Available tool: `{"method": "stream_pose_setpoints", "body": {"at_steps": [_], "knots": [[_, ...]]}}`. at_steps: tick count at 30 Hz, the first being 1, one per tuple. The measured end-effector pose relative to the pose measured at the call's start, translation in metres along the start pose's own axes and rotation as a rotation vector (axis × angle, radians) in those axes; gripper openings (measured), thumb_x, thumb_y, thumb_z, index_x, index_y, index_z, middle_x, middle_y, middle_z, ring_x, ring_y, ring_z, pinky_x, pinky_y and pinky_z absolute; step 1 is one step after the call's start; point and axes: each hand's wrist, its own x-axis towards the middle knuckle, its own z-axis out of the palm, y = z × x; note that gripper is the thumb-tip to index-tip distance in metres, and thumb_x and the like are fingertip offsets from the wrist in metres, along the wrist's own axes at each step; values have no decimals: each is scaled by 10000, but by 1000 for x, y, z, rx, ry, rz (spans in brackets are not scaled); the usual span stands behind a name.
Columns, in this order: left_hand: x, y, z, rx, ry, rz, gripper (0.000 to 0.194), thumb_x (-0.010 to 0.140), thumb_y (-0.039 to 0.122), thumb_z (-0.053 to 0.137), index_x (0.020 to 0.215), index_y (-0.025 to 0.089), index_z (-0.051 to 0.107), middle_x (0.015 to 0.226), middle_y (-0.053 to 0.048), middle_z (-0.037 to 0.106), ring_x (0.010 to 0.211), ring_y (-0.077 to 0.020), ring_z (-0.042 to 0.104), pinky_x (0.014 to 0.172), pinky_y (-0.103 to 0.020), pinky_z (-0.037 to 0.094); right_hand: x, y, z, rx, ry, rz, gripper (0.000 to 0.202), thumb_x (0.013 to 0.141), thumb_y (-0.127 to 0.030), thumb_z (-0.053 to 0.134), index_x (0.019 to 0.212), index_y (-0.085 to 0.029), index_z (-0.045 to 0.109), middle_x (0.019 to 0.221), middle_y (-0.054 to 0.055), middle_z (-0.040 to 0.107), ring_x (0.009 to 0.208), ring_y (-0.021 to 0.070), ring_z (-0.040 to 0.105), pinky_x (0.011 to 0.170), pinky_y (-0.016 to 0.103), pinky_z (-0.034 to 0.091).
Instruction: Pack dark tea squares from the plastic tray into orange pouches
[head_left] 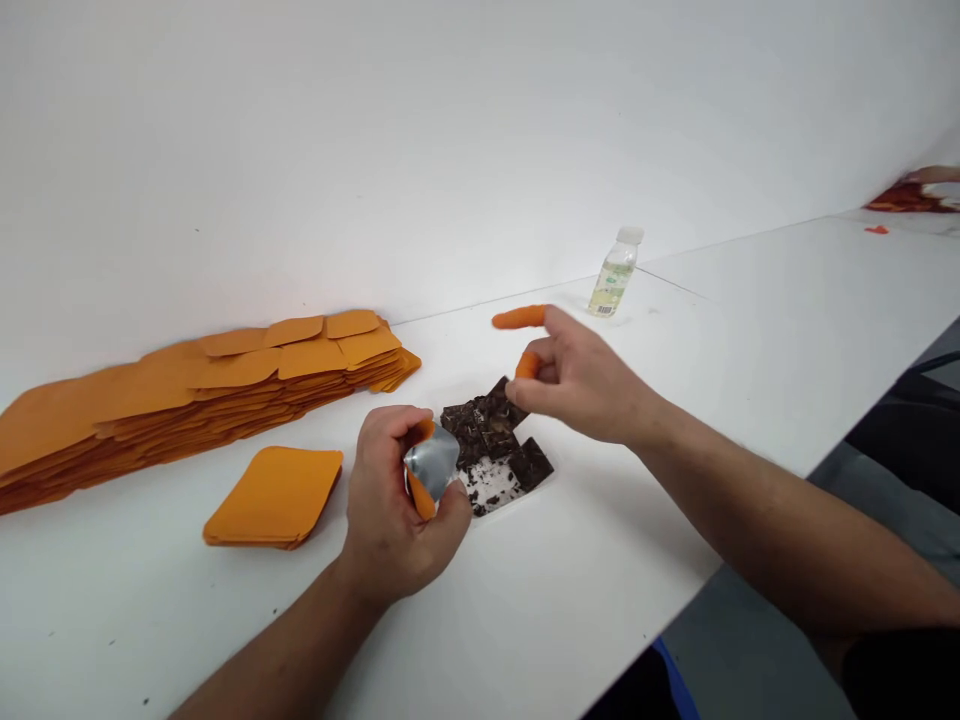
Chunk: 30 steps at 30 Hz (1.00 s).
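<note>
My left hand [390,525] is closed around a small orange pouch [433,466], whose silvery inside shows at its spread mouth. Over the shallow white tray [501,507], my right hand [592,375] pinches a dark brown flat piece [498,405] between thumb and a bent finger. Its index finger points out to the left, and orange finger covers sit on two fingers. More dark square pieces [472,432] and crumbs lie in the tray, just right of the pouch. A short stack of orange pouches [276,498] rests left of my left hand.
A long row of stacked orange pouches [240,365] runs along the wall at the left. Toward the back stands a clear bottle [613,275] with a white cap. Another person's hand [939,175] shows at the far right, near a reddish pile [904,197]. Dark specks dot the white table [622,580].
</note>
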Motion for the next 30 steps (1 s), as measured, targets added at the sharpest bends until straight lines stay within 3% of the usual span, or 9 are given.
{"method": "stream_pose_setpoints", "body": {"at_steps": [2, 4, 10, 17, 23, 30], "knots": [[0, 1, 1, 34, -9, 22, 579, 729, 104, 662, 1267, 229, 488, 1104, -79, 530, 984, -241, 547, 864, -432, 514, -5, -6, 0, 195, 130, 35, 585, 777, -155, 716, 1338, -227, 565, 667, -88, 594, 619, 139, 563, 623, 306, 451], [0, 1, 2, 66, -17, 41, 588, 722, 93, 651, 1270, 222, 482, 1090, -80, 528, 979, -239, 544, 861, -429, 512, -11, -14, 2, 380, 180, 94, 540, 755, -167, 725, 1277, -216, 598, 623, -102, 557, 589, 124, 531, 586, 283, 425], [0, 1, 4, 108, -27, 74, 583, 717, 120, 640, 1271, 199, 475, 1086, -80, 524, 993, -242, 556, 863, -418, 524, -26, -33, 19, 576, 49, 255, 492, 718, -137, 718, 1198, -211, 641, 575, -117, 517, 519, 84, 429, 489, 228, 326], [1, 2, 6, 163, -7, 90, 580, 731, 148, 647, 1284, 168, 473, 1100, -95, 538, 1004, -246, 564, 854, -400, 544, -32, -37, 33, 452, 93, 246, 470, 782, -133, 682, 1231, -255, 607, 647, -113, 546, 544, 89, 473, 483, 221, 368], [1, 2, 8, 179, -14, 100, 581, 741, 120, 635, 1295, 164, 467, 1103, -121, 546, 1033, -277, 570, 871, -454, 554, -33, -34, 38, 224, 162, 152, 468, 806, -154, 673, 1248, -274, 575, 665, -99, 568, 591, 127, 519, 528, 269, 466], [-1, 5, 9, 131, -61, 69, 603, 730, 132, 636, 1307, 167, 467, 1132, -140, 574, 1039, -290, 577, 885, -494, 554, -28, -30, 41, 118, 223, 118, 435, 814, -168, 660, 1228, -271, 576, 675, -88, 579, 623, 150, 573, 555, 298, 505]]}}
